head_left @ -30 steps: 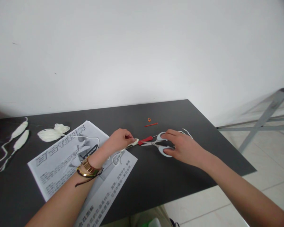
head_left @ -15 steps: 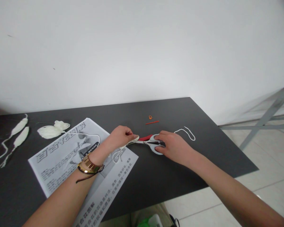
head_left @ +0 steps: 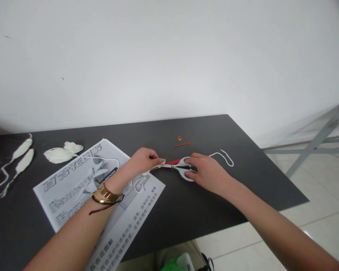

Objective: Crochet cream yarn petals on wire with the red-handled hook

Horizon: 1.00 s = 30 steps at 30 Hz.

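Observation:
My left hand (head_left: 144, 160) pinches a small piece of white yarn work (head_left: 161, 164), from which loose yarn ends (head_left: 141, 184) trail over the printed sheet (head_left: 56, 203). In my right hand (head_left: 207, 171) is a pair of scissors (head_left: 183, 170) with pale grey handles; thumb and fingers are at the loops. The blades point left and their tips meet the yarn work at my left fingertips. Whether they close on a strand is too small to tell. A red thing (head_left: 175, 162) lies just behind the blades, partly covered by the scissors.
An orange stitch marker (head_left: 180, 138) and a red needle (head_left: 182, 144) lie farther back on the black table (head_left: 243, 188). A white yarn strand (head_left: 224, 156) curls at the right. White crocheted pieces (head_left: 59, 155) and two slim white buds (head_left: 25, 161) lie at the left.
The scissor handles look slightly closer together and the blades narrower. Both hands stay nearly in place; the whole view has shifted a little.

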Motion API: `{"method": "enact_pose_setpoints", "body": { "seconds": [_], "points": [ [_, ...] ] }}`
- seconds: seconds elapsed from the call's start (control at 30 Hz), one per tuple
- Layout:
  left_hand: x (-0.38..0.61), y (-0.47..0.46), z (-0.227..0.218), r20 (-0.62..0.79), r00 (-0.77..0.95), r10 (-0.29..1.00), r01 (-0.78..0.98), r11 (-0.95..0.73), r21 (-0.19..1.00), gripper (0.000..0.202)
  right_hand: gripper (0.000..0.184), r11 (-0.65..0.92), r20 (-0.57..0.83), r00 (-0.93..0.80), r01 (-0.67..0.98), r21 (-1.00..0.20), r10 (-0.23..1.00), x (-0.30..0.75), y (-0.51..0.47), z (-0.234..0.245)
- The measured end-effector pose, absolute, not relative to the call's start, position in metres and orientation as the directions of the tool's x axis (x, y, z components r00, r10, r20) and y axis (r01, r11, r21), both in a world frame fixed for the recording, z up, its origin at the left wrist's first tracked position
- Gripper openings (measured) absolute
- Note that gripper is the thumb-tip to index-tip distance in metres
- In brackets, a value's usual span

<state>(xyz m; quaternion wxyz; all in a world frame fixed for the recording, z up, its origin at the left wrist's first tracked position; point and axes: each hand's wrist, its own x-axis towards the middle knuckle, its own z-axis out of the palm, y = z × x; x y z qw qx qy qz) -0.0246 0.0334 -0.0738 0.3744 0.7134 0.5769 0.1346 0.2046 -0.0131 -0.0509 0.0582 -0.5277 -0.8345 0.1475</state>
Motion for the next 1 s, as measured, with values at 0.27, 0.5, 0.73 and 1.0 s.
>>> {"method": "enact_pose_setpoints", "body": {
  "seconds": [0.27, 0.5, 0.73, 1.0],
  "points": [
    [-0.0248, 0.0333, -0.0752, -0.224, 0.298, 0.928, 0.701, -0.054, 0.711, 0.040, 0.022, 0.408, -0.061, -0.442, 0.866, -0.290, 0.895, 0.2029, -0.0130, -0.0516],
    [-0.0246, 0.0326, -0.0716, -0.233, 0.302, 0.925, 0.697, -0.047, 0.716, 0.041, 0.024, 0.393, -0.075, -0.431, 0.871, -0.296, 0.899, 0.1976, -0.0116, -0.0517],
    [-0.0245, 0.0334, -0.0726, -0.237, 0.303, 0.923, 0.707, -0.051, 0.706, 0.040, 0.023, 0.396, -0.064, -0.430, 0.871, -0.292, 0.900, 0.2004, -0.0115, -0.0509],
    [-0.0229, 0.0322, -0.0677, -0.241, 0.297, 0.924, 0.720, -0.051, 0.693, 0.039, 0.024, 0.405, -0.066, -0.440, 0.868, -0.288, 0.896, 0.1975, -0.0105, -0.0511]
  ]
}}
